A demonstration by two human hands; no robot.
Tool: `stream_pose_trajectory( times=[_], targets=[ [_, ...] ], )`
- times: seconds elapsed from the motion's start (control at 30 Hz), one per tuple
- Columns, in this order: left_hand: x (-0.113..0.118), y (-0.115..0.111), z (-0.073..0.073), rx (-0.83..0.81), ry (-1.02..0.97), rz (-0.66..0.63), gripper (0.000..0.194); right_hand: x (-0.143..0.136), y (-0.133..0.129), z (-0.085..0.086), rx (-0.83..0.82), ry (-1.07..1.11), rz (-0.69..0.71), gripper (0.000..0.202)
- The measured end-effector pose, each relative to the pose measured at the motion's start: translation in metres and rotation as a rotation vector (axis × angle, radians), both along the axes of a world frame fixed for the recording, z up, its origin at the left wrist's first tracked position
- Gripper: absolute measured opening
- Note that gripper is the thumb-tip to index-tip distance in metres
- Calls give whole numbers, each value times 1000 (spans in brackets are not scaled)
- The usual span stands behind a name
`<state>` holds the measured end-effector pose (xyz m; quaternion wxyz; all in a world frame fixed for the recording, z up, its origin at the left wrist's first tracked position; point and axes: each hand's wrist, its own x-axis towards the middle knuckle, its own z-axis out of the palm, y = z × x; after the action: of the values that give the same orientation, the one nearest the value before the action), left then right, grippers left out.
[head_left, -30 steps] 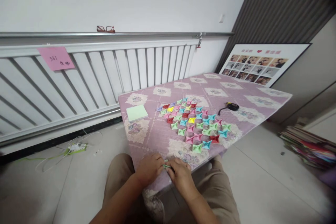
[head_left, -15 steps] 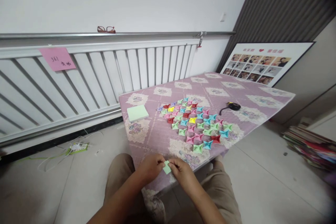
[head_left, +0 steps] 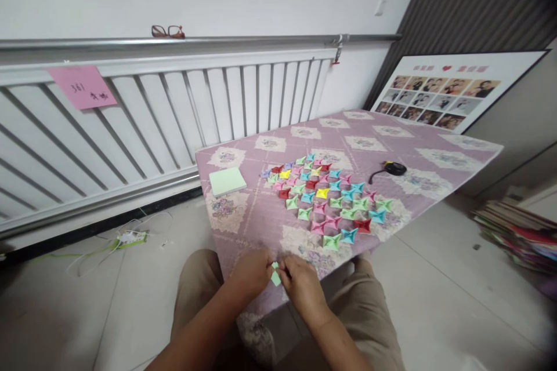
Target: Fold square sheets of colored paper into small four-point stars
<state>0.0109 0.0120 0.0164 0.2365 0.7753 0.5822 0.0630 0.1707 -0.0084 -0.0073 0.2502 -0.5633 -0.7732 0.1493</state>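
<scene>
A small piece of folded light-green paper [head_left: 275, 277] is pinched between my two hands at the near corner of the table. My left hand [head_left: 253, 269] grips its left side, fingers closed. From the right, the closed fingertips of my right hand [head_left: 300, 281] hold the other side. The fingers cover part of the paper, so its folds are hard to make out. Beyond my hands, several folded paper pieces [head_left: 322, 193] in green, pink, blue, red and yellow sit in rows. A stack of light-green paper sheets [head_left: 227, 181] lies to the left.
The table wears a purple flowered cloth [head_left: 261, 214]. A coiled black cable [head_left: 395, 168] lies at its right. Behind stand a white radiator [head_left: 243, 98] and a leaning photo board [head_left: 452, 90]. A power strip [head_left: 131, 238] is on the floor at left, stacked papers [head_left: 513, 232] at right.
My fingers have drawn closer together around the green paper, and less of it shows between them. The camera view has tilted slightly. The rows of folded pieces are unchanged.
</scene>
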Motion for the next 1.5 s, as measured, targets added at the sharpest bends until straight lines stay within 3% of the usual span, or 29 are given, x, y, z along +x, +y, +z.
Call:
stream_pose_trajectory(
  times=[0.3,0.47,0.6,0.87,1.03,1.23,1.5],
  targets=[
    [-2,-5,-1,50,36,-137,14,3,2,-6,34,-121,53,11],
    [-12,-11,-12,121,-1,-245,19,14,4,-1,-42,-50,213,12],
    [-17,-12,-14,126,-31,-268,16,22,6,1,-95,1,289,24],
    [-14,-14,-12,162,-18,-244,15,22,5,-2,-60,-8,279,18],
    [-12,-22,-20,273,36,-257,13,23,3,-4,-26,2,271,17],
    [-12,-23,-27,352,9,-236,11,17,-2,6,-48,-8,240,25],
    [-11,-23,-32,407,-28,-196,10,10,-6,3,-59,-19,169,13]
  ],
)
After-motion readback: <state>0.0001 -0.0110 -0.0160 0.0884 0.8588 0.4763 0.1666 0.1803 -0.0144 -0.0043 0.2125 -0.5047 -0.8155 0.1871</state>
